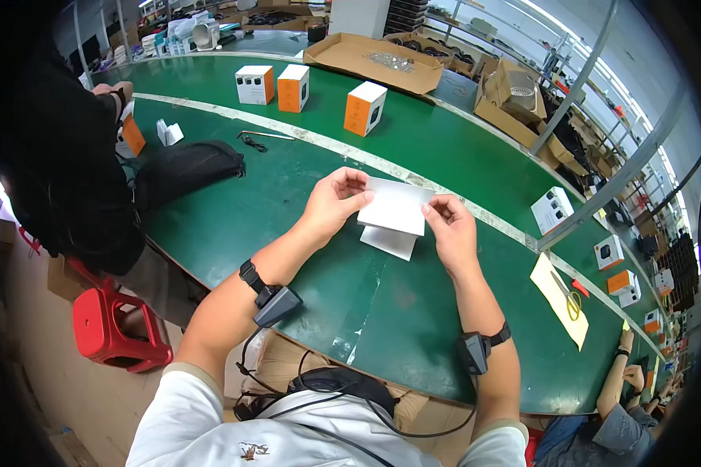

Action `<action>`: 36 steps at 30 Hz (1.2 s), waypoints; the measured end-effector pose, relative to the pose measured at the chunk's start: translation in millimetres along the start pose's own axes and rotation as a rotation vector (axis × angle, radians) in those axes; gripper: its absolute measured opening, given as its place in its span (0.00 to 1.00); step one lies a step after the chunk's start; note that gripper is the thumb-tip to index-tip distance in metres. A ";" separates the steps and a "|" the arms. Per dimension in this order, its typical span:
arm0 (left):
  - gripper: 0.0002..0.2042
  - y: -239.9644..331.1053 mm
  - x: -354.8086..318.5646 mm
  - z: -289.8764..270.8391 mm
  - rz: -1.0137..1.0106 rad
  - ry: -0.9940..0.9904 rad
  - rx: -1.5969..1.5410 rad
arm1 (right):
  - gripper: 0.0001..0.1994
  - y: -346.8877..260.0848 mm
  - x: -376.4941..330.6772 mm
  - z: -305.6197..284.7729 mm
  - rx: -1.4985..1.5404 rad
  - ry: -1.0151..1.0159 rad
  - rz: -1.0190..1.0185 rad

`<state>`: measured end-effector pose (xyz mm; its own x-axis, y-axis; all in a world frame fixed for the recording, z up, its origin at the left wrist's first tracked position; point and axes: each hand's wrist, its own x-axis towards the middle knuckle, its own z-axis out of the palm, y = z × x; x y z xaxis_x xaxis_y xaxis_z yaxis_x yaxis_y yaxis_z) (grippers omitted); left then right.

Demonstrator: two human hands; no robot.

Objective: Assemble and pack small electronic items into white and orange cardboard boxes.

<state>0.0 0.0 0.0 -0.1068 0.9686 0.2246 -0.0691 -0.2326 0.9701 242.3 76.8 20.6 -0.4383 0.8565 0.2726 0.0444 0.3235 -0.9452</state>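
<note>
Between my two hands, above the green table [288, 288], is a white folded paper [397, 204] with a creased flap hanging below it. My left hand [336, 204] pinches its left edge between thumb and fingers. The right edge is pinched the same way by my right hand [452, 227]. Any print on the sheet is too faint to make out.
Orange-and-white boxes [364, 107] stand on the far strip. Yellow scissors [573, 305] lie on a yellow sheet [549, 288] at right. A black pouch [191, 173] and a person in black [62, 156] are at left. A metal post [600, 191] rises at right.
</note>
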 end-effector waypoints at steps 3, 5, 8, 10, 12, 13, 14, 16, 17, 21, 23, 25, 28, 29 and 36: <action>0.14 9.9 0.4 8.1 -0.035 0.037 -0.129 | 0.05 -2.6 5.2 -6.1 0.109 0.098 -0.004; 0.11 11.8 3.5 16.2 -0.161 0.041 -0.318 | 0.04 -4.2 12.2 -14.3 0.178 0.147 -0.041; 0.08 6.9 0.9 15.9 -0.136 0.023 -0.229 | 0.04 -5.8 9.5 -9.5 0.176 0.158 -0.052; 0.08 6.3 2.7 10.5 -0.090 0.016 -0.175 | 0.04 -6.5 9.6 -5.6 0.185 0.158 -0.066; 0.10 7.9 3.2 5.7 -0.104 0.008 -0.226 | 0.04 -6.3 9.1 -3.6 0.209 0.142 -0.094; 0.13 9.3 3.1 5.4 -0.118 0.000 -0.282 | 0.04 -4.4 9.2 -4.1 0.210 0.142 -0.092; 0.13 10.5 3.4 5.9 -0.120 0.001 -0.282 | 0.05 -1.2 9.8 -4.8 0.213 0.114 -0.103; 0.14 17.3 3.7 8.8 -0.172 0.016 -0.218 | 0.06 0.9 9.8 -3.8 0.217 0.085 -0.114; 0.14 16.4 4.2 9.7 -0.173 0.016 -0.219 | 0.08 1.7 8.9 -3.3 0.221 0.073 -0.103; 0.18 13.3 2.9 4.9 -0.070 0.014 -0.224 | 0.14 -17.0 3.8 6.4 0.201 0.065 0.021; 0.18 11.7 2.7 3.8 -0.040 -0.001 -0.244 | 0.15 -16.4 3.4 7.1 0.228 0.055 0.036; 0.14 11.1 3.0 6.7 -0.017 -0.003 -0.270 | 0.16 -12.6 3.9 3.4 0.252 0.052 0.050; 0.12 14.6 3.3 5.7 -0.118 -0.015 -0.397 | 0.15 -2.5 7.1 -0.9 0.200 0.075 0.023; 0.12 15.0 3.2 5.7 -0.118 -0.014 -0.397 | 0.13 -1.5 6.9 -1.6 0.180 0.080 0.000; 0.12 12.0 0.3 11.2 -0.122 -0.111 -0.253 | 0.07 -6.2 6.8 0.9 0.166 0.058 -0.043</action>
<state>10.2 -1.6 12.7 0.0253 0.9912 0.1303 -0.3212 -0.1153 0.9400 238.2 80.3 28.1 -0.3839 0.8667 0.3185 -0.1242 0.2933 -0.9479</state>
